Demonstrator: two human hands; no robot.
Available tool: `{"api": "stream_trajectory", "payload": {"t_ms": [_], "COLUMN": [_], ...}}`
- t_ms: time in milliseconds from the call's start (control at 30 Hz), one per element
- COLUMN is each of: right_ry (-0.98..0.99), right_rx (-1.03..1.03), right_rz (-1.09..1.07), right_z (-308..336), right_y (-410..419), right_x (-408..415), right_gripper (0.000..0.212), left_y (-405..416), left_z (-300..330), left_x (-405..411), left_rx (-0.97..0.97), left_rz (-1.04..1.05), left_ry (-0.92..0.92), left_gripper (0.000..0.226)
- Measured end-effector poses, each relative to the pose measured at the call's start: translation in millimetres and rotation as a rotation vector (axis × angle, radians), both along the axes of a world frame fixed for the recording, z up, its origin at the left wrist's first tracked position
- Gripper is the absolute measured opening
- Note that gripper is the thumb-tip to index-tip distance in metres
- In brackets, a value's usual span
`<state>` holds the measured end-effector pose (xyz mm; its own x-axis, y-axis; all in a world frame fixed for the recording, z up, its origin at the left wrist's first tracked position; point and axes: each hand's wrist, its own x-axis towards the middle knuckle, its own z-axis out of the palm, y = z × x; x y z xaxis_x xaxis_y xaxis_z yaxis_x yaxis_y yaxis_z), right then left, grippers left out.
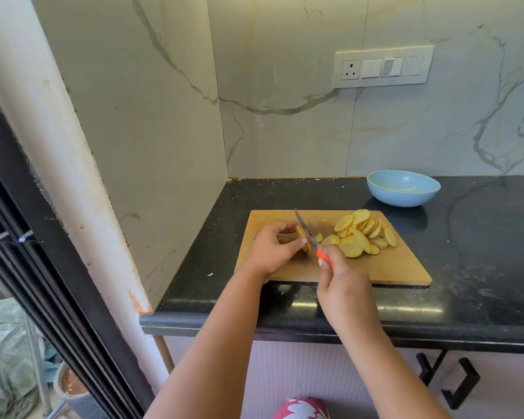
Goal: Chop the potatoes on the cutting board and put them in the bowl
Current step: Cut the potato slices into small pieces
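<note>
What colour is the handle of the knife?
Bright orange-red. The knife handle shows in the head view, gripped in the right hand.

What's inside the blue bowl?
The blue bowl looks empty: only its pale inner wall shows. Its near rim hides part of the bottom. The potato slices are on the cutting board.

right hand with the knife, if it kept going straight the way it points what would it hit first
Probably the potato piece pinched under the left hand. The right hand points up and left along the knife, whose blade already meets that piece. Depth is hard to judge from one view.
</note>
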<state>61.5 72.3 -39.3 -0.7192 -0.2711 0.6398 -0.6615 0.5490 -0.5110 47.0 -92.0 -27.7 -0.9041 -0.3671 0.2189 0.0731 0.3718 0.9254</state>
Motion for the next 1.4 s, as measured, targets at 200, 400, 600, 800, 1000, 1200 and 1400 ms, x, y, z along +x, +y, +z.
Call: {"api": "stream_trajectory", "payload": {"t_ms": [200, 400, 600, 800, 1000, 1200, 1400], "right_ry": [-0.055, -0.093, -0.106, -0.145, -0.16, -0.186, -0.317], "right_rx": [0.045, 0.154, 0.322, 0.307, 0.371, 0.398, 0.51], "right_rz": [-0.027, -0.038, -0.062, -0.059, -0.046, -0.06, -0.076], "right_z": [0, 9, 21, 22, 30, 36, 38], "right_y": [-2, -11, -16, -8, -13, -17, -17], "right_x": [1, 2, -2, 2, 1, 1, 0], "right_gripper": [0.016, 0.024, 0.028, 0.023, 0.027, 0.031, 0.025], "left_y": [1, 1, 3, 5, 8, 8, 12], "left_z": [-1, -2, 0, 2, 6, 8, 12], "left_x": [1, -2, -3, -2, 0, 1, 6], "left_rx": [-0.011, -0.031, -0.049, -0.078, -0.059, -0.066, -0.07], "left_rz": [-0.002, 0.028, 0.034, 0.044, 0.055, 0.043, 0.061], "left_ry": [0.003, 0.001, -0.004, -0.01, -0.021, -0.026, -0.064], "left_gripper": [0.047, 0.044, 0.048, 0.048, 0.047, 0.046, 0.041]}}
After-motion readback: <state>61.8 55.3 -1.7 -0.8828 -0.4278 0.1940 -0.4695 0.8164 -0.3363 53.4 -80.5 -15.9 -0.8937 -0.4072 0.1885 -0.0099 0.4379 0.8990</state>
